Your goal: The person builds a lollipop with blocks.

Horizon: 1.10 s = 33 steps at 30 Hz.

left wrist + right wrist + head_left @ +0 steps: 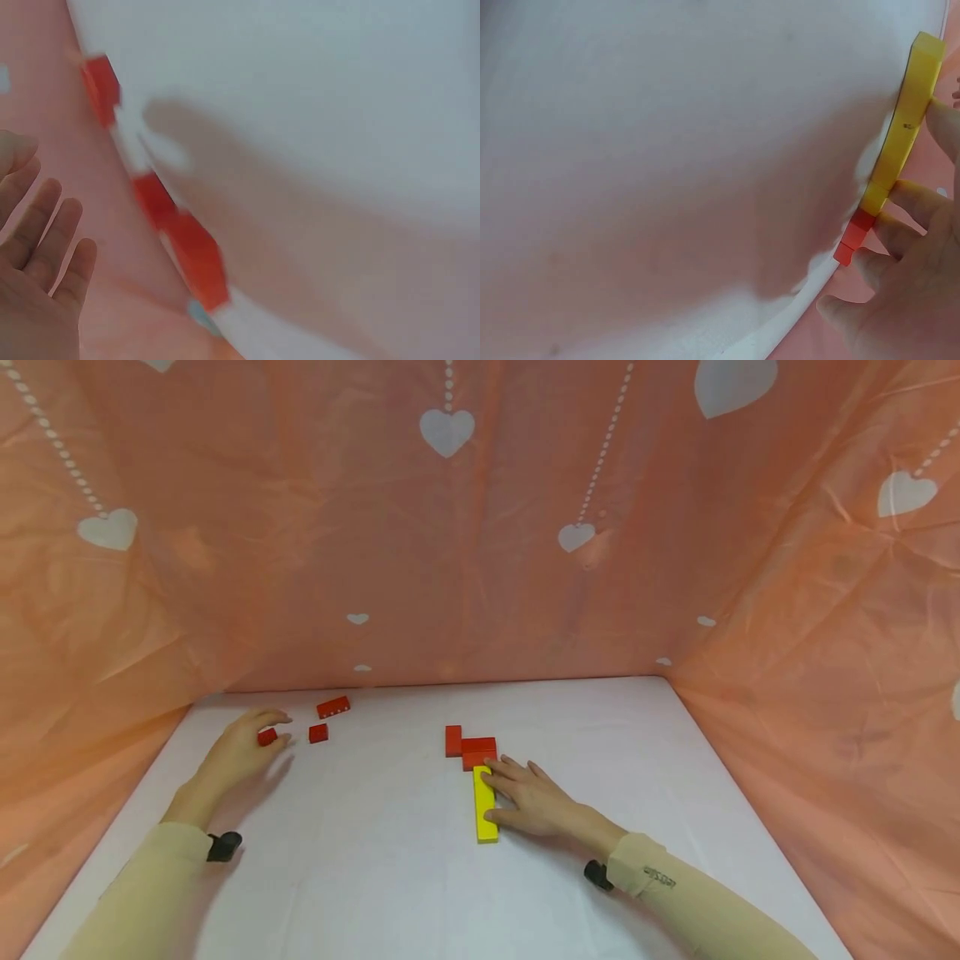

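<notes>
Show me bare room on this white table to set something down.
The white table is bare at the front, between the sleeves, and at right, between the right hand and the orange cloth. Crowded: far left, around the left hand and three red blocks; centre, around the yellow block and more red blocks.

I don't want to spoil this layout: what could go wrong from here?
The right grip touches the yellow bar close to the central red blocks; a stray push might knock them out of line. The left grip seems not to hold the small red block near its fingers, so a hasty pinch could miss or nudge it.
</notes>
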{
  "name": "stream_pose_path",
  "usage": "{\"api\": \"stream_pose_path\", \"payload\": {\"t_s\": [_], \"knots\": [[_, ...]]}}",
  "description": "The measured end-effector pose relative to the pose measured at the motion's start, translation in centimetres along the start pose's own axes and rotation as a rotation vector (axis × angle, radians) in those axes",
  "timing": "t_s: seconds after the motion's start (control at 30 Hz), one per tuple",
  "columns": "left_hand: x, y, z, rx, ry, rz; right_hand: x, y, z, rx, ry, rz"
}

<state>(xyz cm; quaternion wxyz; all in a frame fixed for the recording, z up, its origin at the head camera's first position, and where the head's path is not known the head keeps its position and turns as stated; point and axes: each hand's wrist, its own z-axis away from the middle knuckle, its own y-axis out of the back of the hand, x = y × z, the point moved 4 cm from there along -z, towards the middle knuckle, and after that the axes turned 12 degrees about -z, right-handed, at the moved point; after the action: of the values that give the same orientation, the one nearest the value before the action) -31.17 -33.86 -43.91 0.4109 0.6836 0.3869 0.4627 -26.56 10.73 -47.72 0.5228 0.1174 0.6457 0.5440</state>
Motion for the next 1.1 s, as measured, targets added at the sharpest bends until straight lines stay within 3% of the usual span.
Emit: {"api": "stream_pose_path", "payload": {"t_s": [0.17,0.37,0.57,0.7,1.1], "knots": [[-2.7,0.7,1.3,0.018,0.032,-0.031,0.2,0.0,0.1,0.005,-0.001,0.007],[-5.2,0.6,2.3,-0.098,0.1,-0.074,0.1,0.0,0.2,0.004,-0.001,-0.003],[-6.1,0.7,3.0,-0.152,0.098,-0.127,0.2,-0.1,0.2,0.006,0.007,0.0],[-6.5,0.7,3.5,-0.19,0.136,-0.141,0.1,-0.1,0.2,0.009,0.013,0.002],[-6.6,0.4,4.0,-0.235,0.194,-0.096,0.0,0.0,0.1,0.012,0.012,0.002]]}}
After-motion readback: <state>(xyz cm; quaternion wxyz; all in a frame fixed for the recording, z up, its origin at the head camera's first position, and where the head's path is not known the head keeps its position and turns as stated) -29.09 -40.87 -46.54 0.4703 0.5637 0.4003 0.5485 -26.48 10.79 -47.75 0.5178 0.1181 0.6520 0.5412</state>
